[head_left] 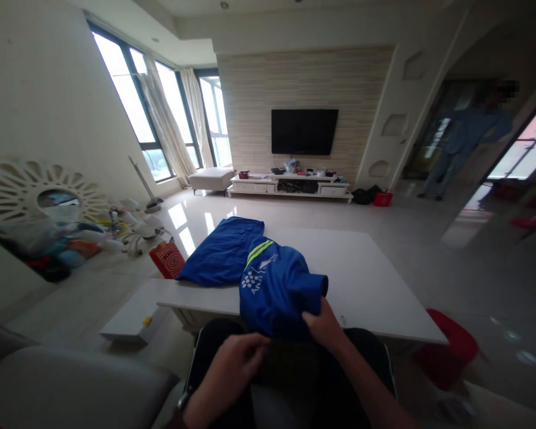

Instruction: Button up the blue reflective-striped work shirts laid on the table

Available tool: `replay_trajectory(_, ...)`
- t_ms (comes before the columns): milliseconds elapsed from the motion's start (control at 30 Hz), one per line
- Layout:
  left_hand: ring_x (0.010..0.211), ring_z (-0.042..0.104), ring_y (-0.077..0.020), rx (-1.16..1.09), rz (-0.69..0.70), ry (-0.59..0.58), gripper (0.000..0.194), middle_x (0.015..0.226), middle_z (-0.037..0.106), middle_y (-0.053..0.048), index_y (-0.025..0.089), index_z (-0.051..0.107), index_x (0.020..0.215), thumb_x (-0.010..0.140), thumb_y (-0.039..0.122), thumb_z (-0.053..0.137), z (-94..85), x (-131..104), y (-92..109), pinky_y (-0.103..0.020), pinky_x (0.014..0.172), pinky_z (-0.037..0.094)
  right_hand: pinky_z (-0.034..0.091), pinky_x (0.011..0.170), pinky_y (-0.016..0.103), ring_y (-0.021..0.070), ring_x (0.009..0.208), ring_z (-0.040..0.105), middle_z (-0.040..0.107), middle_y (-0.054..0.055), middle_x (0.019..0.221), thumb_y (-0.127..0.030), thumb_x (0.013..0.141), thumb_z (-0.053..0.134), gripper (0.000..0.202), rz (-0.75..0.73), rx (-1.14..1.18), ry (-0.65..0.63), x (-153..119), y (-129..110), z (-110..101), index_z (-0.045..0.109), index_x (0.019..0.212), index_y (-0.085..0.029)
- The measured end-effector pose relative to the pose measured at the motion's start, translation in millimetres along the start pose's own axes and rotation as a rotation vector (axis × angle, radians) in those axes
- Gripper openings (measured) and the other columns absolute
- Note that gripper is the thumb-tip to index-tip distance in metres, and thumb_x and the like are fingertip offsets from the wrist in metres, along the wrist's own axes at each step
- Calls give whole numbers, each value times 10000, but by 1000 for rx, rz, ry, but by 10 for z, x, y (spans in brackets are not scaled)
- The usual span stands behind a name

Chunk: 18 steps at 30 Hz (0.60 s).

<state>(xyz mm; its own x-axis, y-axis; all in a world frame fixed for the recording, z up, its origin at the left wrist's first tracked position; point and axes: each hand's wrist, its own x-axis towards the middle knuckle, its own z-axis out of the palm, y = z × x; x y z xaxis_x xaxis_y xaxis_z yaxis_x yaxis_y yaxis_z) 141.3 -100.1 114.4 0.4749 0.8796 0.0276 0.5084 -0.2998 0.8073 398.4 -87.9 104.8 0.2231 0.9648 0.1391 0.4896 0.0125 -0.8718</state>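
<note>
A blue garment (pixel 277 292) with white print and a yellow-green stripe lies bunched over the near edge of a white table (pixel 352 256). Behind and left of it, a flatter stretch of blue cloth (pixel 226 247) covers the table's left part. My right hand (pixel 324 325) is closed on the garment's right side, just below an open tube-like end. At the garment's lower left edge is my left hand (pixel 243 357), its fingers bent together; the fingertips touch the hem, and whether they pinch it is hard to make out.
A red stool (pixel 449 351) stands right of the table, a red box (pixel 167 260) to its left. A low white piece (pixel 131 316) is at lower left. A person (pixel 462 137) stands far right. A television (pixel 304 131) hangs ahead.
</note>
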Motion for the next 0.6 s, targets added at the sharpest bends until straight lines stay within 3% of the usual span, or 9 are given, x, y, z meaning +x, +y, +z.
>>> replay_trajectory(100,737,722,-219,-211,-89,242,377,924,772,-78,186,728,1012,889,512,583,-638,362,123,-293,634,538,529,792,295,238,882,713,758,99,978,-159,660,588,243,-369,-567,-612,-266,-398,-46,741,848,-161)
replay_trajectory(200,792,702,-214,-151,-25,417,347,943,740,-66,189,679,966,828,507,661,-787,666,213,-277,622,523,529,691,309,269,805,737,761,113,929,-164,658,675,208,-440,-930,-1003,-577,-428,170,765,844,-148)
replay_trajectory(267,801,682,-203,-108,38,332,277,898,722,-54,194,666,931,832,453,659,-508,777,240,-288,675,537,550,682,351,312,816,749,764,151,968,-206,672,745,262,-401,-1077,-1097,-760,-250,403,782,918,-122)
replay_trajectory(333,868,686,-214,-117,70,113,260,937,723,-71,193,674,971,838,416,649,-9,813,215,-325,782,562,568,693,391,335,848,758,766,179,1013,-236,750,746,261,-363,-1150,-1135,-908,-13,627,790,977,-116)
replay_trajectory(400,1162,646,-288,-70,55,-99,517,1252,677,-129,209,654,1236,773,423,735,552,807,111,-415,1000,532,570,687,399,332,863,765,771,178,1006,-205,846,676,192,-353,-1151,-1143,-1016,195,777,798,978,-137)
replay_trajectory(433,1326,548,-365,29,25,-242,787,1426,581,-157,239,586,1393,669,433,830,805,799,26,-496,1094,473,566,672,388,327,861,767,775,173,983,-171,872,641,186,-349,-1140,-1143,-1056,270,810,801,964,-143)
replay_trajectory(500,1503,269,-524,287,-110,-437,1174,1666,302,-153,343,416,1566,507,388,921,1181,783,-192,-696,1147,333,551,648,352,315,850,769,777,165,935,-125,887,611,198,-336,-1107,-1139,-1105,354,779,801,941,-135)
replay_trajectory(533,1508,233,-547,379,-174,-483,1190,1690,250,-144,368,380,1587,521,359,908,1293,774,-313,-738,1135,306,547,648,337,308,850,769,777,162,926,-115,893,600,207,-317,-1090,-1135,-1115,364,719,801,941,-129)
replay_trajectory(600,1468,339,-507,468,-259,-503,940,1638,349,-161,338,457,1551,671,303,786,1382,747,-532,-715,1118,343,550,671,324,296,866,769,778,161,956,-118,908,576,237,-262,-1055,-1105,-1105,329,535,804,970,-131)
